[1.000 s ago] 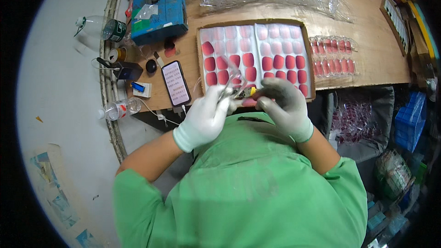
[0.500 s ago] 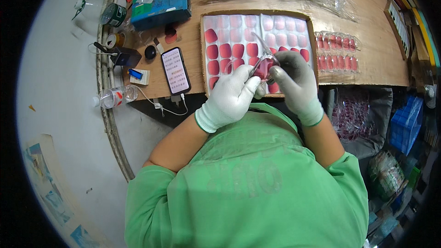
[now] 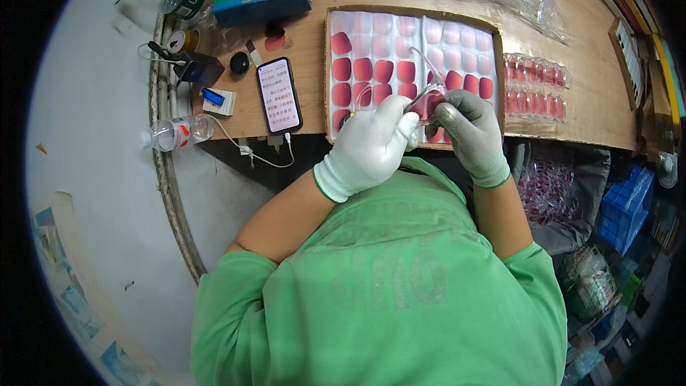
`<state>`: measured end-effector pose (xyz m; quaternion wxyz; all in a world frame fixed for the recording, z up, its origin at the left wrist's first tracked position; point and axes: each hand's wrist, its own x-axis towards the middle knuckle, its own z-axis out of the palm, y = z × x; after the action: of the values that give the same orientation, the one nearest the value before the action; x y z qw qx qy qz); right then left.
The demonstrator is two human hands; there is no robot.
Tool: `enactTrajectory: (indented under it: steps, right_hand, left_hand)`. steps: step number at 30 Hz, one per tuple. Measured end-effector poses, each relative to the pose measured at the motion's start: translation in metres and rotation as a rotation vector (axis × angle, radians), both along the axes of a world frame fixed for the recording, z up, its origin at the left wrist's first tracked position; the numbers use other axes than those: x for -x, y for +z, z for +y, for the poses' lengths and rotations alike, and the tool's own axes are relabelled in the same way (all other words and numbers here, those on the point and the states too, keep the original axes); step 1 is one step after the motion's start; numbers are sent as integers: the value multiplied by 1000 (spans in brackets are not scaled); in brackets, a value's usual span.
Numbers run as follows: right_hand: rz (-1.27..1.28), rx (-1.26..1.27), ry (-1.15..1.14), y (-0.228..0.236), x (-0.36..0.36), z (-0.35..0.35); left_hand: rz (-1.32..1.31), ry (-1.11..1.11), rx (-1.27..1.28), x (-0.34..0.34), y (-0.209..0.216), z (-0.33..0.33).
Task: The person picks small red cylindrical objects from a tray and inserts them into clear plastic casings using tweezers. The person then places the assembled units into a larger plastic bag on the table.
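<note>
Clear-framed glasses pinched between left hand and right hand; 1 temple points away, long axis leaning left.

Left hand: is turning its white-gloved back upward, fingers curling inward in a closed grip, thumb lying along the near side
Right hand: is facing the left one, gloved in white with greyed fingers, thumb and fingers pinching together
Left forearm: is slanting inward, bare
Right forearm: is rising more steeply, also bare
Wrists: are standing apart, both showing green-edged cuffs
Torso: is filling the space between the arms, clad in green
</note>
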<state>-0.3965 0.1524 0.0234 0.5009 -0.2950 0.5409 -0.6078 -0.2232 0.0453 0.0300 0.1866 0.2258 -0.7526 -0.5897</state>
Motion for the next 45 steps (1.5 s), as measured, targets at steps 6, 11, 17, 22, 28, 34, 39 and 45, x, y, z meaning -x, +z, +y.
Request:
enactTrajectory:
  steps: [6,11,17,22,28,34,39,45]
  right_hand:
    - [111,-83,13,4,2,8]
    - [287,-125,-1,24,-6,11]
    - [355,-38,91,52,13,13]
    - [433,-149,242,63,37,14]
    - [625,-191,155,43,22,10]
    - [468,-164,68,39,9,22]
    - [580,-161,57,47,18,23]
    - [770,220,254,24,36,45]
  left_hand:
    - [-58,31,300,0,4,9]
    - [-40,29,304,1,7,8]
    - [-62,-23,162,12,24,6]
    - [-90,-86,45,24,32,1]
    - [-110,-89,81,24,26,-3]
    - [-104,-34,362,24,41,15]
    - [-139,-107,518,31,53,5]
    - [-239,-707,198,44,58,-23]
